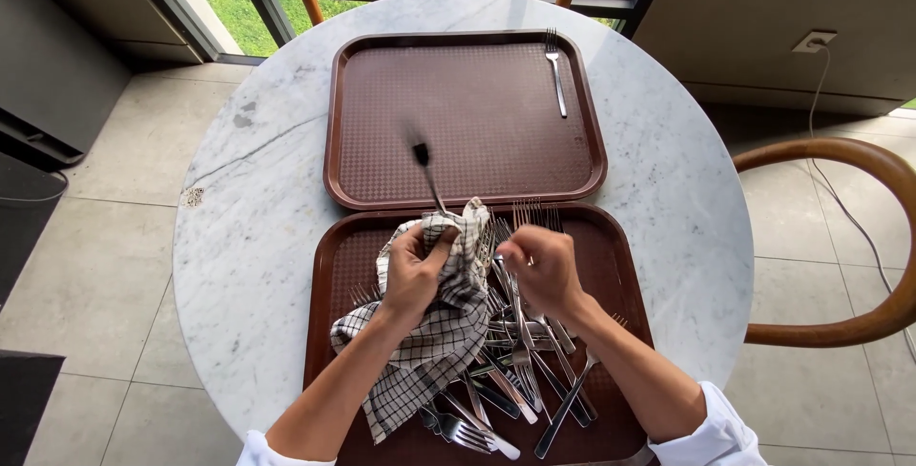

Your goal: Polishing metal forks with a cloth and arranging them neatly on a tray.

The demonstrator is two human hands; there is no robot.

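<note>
- The left hand (412, 270) is closed around a black-and-white checked dish towel (434, 332), bunching the cloth over one end of a piece of cutlery (426, 172); wrapping the fabric round the metal lets the cloth rub it on all sides.
- That piece pokes up out of the towel past the far rim of the near tray (329, 285), its far end dark and smeared by motion, so whether it is a fork or a spoon cannot be told.
- The right hand (539, 266) is curled into a loose fist over the near tray, just right of the towel, fingertips pinched together close to the cloth's edge; what it grips, if anything, is hidden by the fingers.
- The pile of forks (520, 371) lies on the near tray directly beneath and toward the person from both hands, handles crossing; keeping them heaped in one tray holds the unsorted cutlery together within easy reach.
- The towel's loose end drapes down over the left part of the near tray, partly covering the pile.
- The far tray (382, 103), touching or nearly touching the near tray's far edge, carries a single fork (556, 70) laid straight near its right corner, well apart from both hands; a separate tray keeps that one from mixing with the heap.
- Both trays sit on a round marble table (239, 237).
</note>
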